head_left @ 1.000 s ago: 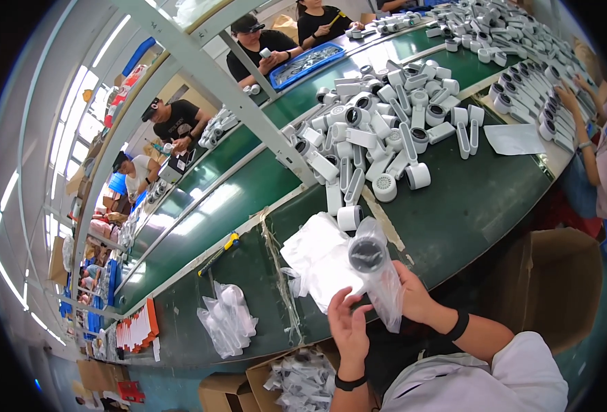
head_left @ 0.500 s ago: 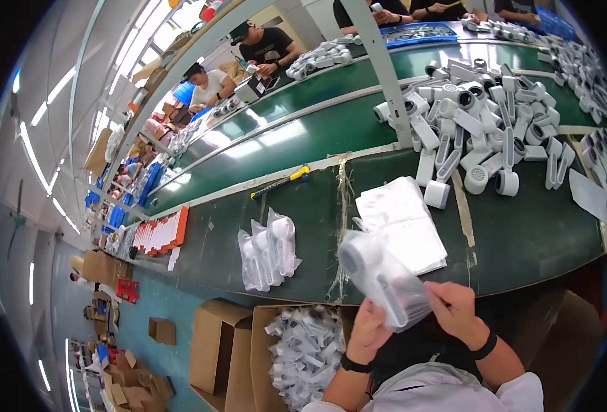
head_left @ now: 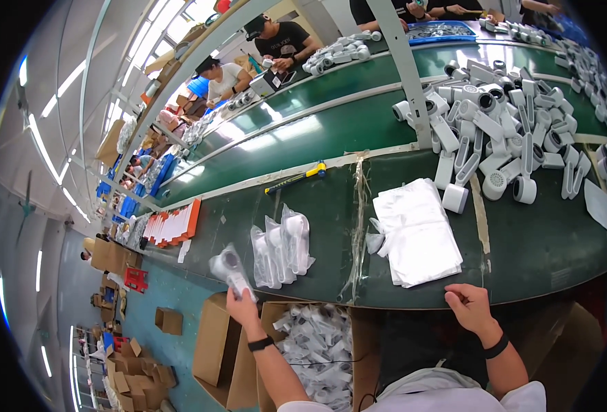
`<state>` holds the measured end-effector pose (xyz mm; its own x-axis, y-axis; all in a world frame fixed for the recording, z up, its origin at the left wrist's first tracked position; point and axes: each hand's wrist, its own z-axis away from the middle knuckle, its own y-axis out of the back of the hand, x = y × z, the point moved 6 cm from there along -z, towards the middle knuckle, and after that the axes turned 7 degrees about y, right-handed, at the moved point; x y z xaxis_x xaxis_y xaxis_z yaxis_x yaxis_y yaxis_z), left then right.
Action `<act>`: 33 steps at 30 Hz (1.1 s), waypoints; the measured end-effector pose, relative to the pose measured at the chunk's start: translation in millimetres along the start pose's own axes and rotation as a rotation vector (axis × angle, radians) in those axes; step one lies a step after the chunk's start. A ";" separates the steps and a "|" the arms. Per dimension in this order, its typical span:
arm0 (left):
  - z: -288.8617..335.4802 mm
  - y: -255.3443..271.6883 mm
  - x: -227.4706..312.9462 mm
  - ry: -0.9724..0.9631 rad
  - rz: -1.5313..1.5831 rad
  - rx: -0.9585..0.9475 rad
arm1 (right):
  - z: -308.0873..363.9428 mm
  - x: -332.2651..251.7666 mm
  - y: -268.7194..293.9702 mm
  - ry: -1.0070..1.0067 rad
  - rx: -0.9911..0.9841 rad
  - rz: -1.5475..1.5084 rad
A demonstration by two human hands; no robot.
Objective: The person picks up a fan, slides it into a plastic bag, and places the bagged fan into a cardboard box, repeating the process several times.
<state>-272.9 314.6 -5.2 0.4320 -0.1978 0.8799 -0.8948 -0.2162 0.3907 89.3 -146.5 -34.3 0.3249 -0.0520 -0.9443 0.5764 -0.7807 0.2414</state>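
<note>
My left hand (head_left: 243, 307) is closed on the end of a bagged device (head_left: 231, 266), a white-grey round-headed piece with a handle in a clear plastic bag. It is held at the table's front edge, left of a row of several similar bagged devices (head_left: 281, 248) lying side by side. My right hand (head_left: 469, 305) is at the front edge further right, fingers curled in, with nothing visible in them. Closest to it lies a stack of white plastic bags (head_left: 423, 237), one bag's crumpled corner sticking out at the left.
A large pile of unbagged white devices (head_left: 499, 130) covers the table's back right, beside a metal post (head_left: 413, 82). A yellow-and-black hammer-like tool (head_left: 296, 177) lies at the back. Below the edge stands a carton (head_left: 269, 319) full of bagged pieces. Co-workers sit across the green conveyor (head_left: 303, 134).
My left hand has carried the bagged device left, from above the bag stack to beside the row. My right hand has let go of the bag and stays near the table edge.
</note>
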 end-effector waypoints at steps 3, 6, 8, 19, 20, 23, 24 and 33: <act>-15.7 -22.9 -17.9 -0.025 -0.305 0.012 | 0.6 6.4 0.6 -0.009 0.019 -0.020; -9.5 -48.3 -10.1 0.003 -0.405 0.022 | 3.1 12.2 3.9 0.007 0.053 -0.003; -7.8 -54.9 -3.8 -0.007 -0.457 -0.077 | 3.6 11.8 4.9 0.020 0.078 0.009; 44.5 -117.1 112.2 -0.207 -0.920 -0.272 | 3.3 2.3 -0.3 0.149 0.110 0.134; 45.7 -124.7 118.9 -0.205 -0.922 -0.271 | 2.3 2.3 -0.6 0.159 0.120 0.144; 47.8 -133.6 118.3 -0.054 -1.085 -0.401 | 0.6 -0.9 0.7 0.167 0.128 0.147; 43.9 -134.6 110.7 -0.005 -1.076 -0.458 | 0.5 -1.1 1.3 0.168 0.126 0.148; 27.1 -130.5 81.5 -0.063 -0.990 -0.557 | 4.2 6.1 5.1 0.096 0.114 0.088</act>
<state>-117.9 300.8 8.2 0.9676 -0.2278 0.1090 -0.0764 0.1474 0.9861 91.1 -153.4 -39.7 0.4432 -0.0679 -0.8938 0.4556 -0.8417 0.2898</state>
